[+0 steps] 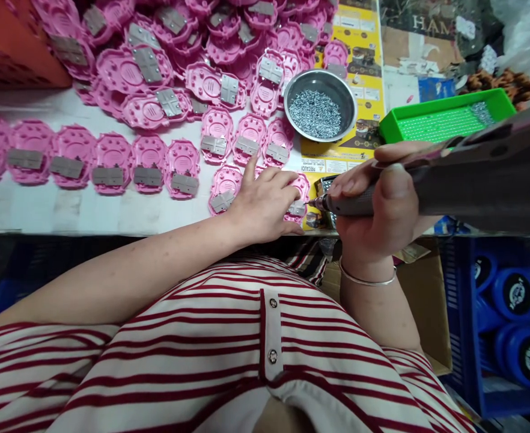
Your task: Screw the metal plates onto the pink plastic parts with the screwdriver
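Observation:
My right hand (377, 204) is wrapped round a dark grey power screwdriver (481, 174). The driver's tip points left and reaches the right edge of a pink plastic part (301, 187) with a grey metal plate. My left hand (267, 203) lies palm down with fingers spread over the pink parts beside it, its fingertips at that part's left side. Another pink part (225, 187) shows left of this hand. Just behind, three pink parts with metal plates (248, 135) stand in a row. A metal bowl (320, 105) of small screws sits behind the driver's tip.
A row of several pink parts (112, 162) runs along the table (157, 218) at left. Behind lies a heap of pink parts (152, 66), beside an orange basket (17, 48). A green tray (449, 120) is at right. Blue crates (466, 325) stand below the table edge.

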The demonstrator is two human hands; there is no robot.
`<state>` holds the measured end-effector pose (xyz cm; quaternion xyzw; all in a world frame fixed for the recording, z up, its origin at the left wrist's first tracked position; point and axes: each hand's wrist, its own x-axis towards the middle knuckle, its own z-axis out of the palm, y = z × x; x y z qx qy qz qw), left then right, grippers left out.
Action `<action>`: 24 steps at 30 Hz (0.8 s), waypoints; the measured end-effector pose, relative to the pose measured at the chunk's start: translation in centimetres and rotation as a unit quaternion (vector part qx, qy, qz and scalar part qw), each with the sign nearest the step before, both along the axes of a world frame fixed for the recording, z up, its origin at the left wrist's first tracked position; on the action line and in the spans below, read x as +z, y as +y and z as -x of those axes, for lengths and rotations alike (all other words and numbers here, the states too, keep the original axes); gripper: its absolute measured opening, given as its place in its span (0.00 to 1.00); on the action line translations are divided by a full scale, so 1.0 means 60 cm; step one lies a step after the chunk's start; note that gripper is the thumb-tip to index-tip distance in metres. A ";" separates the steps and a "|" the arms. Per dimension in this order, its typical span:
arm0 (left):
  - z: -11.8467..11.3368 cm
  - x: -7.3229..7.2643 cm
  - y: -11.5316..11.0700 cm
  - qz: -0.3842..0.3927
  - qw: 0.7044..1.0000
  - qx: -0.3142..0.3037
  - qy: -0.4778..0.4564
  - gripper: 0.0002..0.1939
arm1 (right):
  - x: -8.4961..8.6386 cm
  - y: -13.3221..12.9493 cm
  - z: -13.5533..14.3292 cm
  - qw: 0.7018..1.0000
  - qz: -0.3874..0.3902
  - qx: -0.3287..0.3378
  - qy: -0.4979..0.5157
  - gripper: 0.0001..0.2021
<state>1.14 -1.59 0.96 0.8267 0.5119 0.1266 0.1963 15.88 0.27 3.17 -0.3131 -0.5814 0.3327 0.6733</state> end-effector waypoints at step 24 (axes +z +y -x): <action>0.004 0.012 0.008 0.023 1.000 -0.010 0.017 0.20 | 0.007 0.005 0.003 0.999 0.019 -0.011 -0.026 0.13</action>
